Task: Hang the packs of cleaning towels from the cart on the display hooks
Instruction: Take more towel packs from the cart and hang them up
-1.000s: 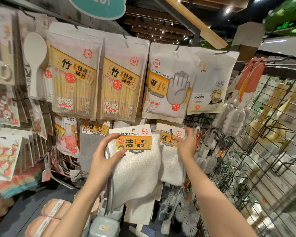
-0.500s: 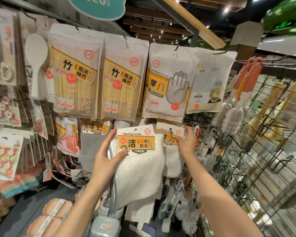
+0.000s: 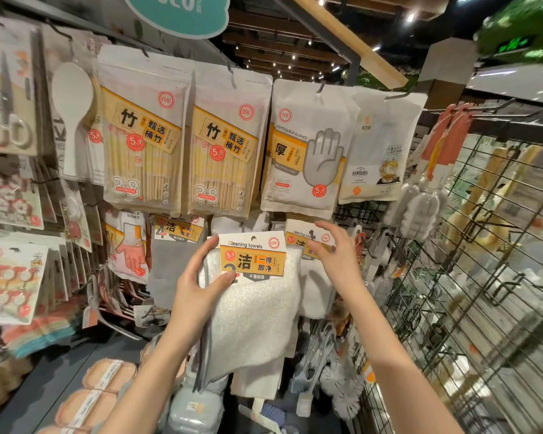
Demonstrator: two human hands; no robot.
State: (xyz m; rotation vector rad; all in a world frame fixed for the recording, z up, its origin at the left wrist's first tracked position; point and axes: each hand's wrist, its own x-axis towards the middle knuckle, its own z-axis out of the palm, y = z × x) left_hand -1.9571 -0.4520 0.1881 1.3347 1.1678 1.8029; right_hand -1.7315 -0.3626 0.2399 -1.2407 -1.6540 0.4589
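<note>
Soft, floppy towel pack (image 3: 254, 296) pinched in left hand (image 3: 198, 286) fingers; right hand (image 3: 336, 255) spread wide; better gripping the stiff header card.

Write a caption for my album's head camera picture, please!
Left hand holds a cleaning towels pack up by the hung pack the right hand touches.

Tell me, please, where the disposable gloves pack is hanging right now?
The disposable gloves pack hangs on the top row, centre-right in the head view, between the chopsticks pack and a white pouch.

glove bag (image 3: 308, 151) overhangs hooks, wire grid (image 3: 470, 292) walls right
</note>
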